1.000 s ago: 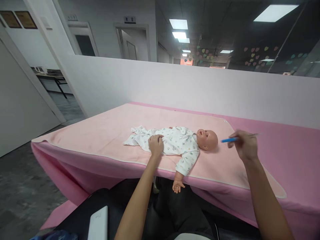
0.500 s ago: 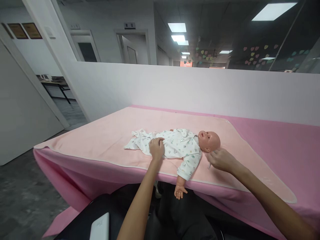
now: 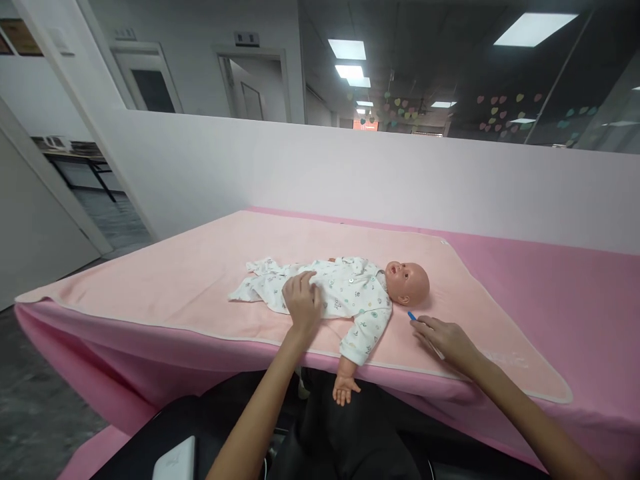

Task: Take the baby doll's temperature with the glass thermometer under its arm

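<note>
Pulled away from the head (image 3: 409, 283) of the baby doll (image 3: 364, 293), the right hand (image 3: 447, 339) now sits lower, just beside it on the near side, its grip pinching a slim blue-ended stick (image 3: 412, 317), while the left hand (image 3: 303, 301) remains at the doll's waist, fingers loosely spread with nothing visible in them. The doll lies on its back on the peach blanket (image 3: 195, 257) over the pink-draped surface (image 3: 545, 300), one arm hanging past the near edge. Its head and hand look like smooth, firm vinyl, probably a bit slippery; the printed white outfit (image 3: 345, 283) looks soft and could slide over the body. Likely light, it would be best held under the neck and hips rather than by the dangling arm or limp leg ends. The stick looks rigid and light, suited to a fingertip pinch mid-length.
</note>
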Tool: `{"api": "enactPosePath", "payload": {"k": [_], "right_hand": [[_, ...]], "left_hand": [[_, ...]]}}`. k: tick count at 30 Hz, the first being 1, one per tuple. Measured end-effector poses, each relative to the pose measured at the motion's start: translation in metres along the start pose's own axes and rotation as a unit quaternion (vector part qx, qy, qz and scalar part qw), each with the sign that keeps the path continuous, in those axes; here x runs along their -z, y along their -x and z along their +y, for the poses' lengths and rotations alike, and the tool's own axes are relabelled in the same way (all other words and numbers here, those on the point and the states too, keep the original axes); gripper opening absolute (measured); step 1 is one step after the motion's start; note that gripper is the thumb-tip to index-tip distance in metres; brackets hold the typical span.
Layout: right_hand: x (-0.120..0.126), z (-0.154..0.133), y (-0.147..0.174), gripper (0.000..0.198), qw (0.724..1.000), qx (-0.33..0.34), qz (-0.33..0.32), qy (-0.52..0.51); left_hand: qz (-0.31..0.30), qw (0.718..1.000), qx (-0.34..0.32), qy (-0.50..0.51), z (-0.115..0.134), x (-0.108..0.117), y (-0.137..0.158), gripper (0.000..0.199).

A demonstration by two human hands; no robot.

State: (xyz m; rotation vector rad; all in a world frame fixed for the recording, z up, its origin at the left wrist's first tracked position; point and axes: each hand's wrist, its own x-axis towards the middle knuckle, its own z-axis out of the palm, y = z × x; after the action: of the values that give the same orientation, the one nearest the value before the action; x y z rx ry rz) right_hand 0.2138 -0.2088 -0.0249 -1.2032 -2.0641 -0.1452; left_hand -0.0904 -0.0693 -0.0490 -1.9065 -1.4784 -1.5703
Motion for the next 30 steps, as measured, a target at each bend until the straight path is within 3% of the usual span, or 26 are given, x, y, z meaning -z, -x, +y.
{"api": "enactPosePath", "payload": {"k": [2,4,6,9,11,15,17,19,24,27,30], "right_hand": [[-0.001,0.017,0.009,0.027,0.994,0.040,-0.061,0.083],[-0.003,0.032,0.013,0.039,0.983,0.065,-0.103,0.139],[-0.006,0.042,0.015,0.044,0.976,0.074,-0.128,0.161],[-0.010,0.050,0.019,0.040,0.973,0.076,-0.134,0.174],[-0.011,0.054,0.024,0.039,0.977,0.082,-0.101,0.170],[-0.017,0.051,0.018,0.041,0.984,0.120,0.048,0.123],[-0.028,0.039,-0.003,0.043,0.979,0.139,0.132,0.071],[-0.048,0.022,-0.035,0.044,0.974,0.142,0.175,0.008],[-0.111,-0.021,-0.111,0.047,0.983,0.022,0.152,-0.099],[-0.134,-0.028,-0.126,0.050,0.976,-0.043,0.176,-0.124],[-0.140,-0.024,-0.123,0.049,0.970,-0.059,0.195,-0.132]], "left_hand": [[-0.041,0.990,-0.133,0.014,0.014,0.001,0.005,0.026],[-0.107,0.960,-0.258,0.032,0.032,-0.003,0.006,0.026],[-0.140,0.941,-0.307,0.036,0.052,-0.012,0.002,0.028],[-0.141,0.942,-0.301,0.031,0.078,-0.032,-0.008,0.027],[-0.134,0.955,-0.263,0.023,0.088,-0.044,-0.012,0.025],[-0.128,0.978,-0.161,0.020,0.090,-0.057,-0.008,0.016],[-0.133,0.979,-0.149,0.034,0.088,-0.056,-0.004,0.014],[-0.132,0.978,-0.153,0.054,0.085,-0.055,0.000,0.013],[-0.095,0.981,-0.155,0.061,0.076,-0.061,0.005,0.015],[-0.088,0.987,-0.131,0.041,0.071,-0.068,0.006,0.015],[-0.098,0.983,-0.146,0.048,0.070,-0.068,0.005,0.012]]}}
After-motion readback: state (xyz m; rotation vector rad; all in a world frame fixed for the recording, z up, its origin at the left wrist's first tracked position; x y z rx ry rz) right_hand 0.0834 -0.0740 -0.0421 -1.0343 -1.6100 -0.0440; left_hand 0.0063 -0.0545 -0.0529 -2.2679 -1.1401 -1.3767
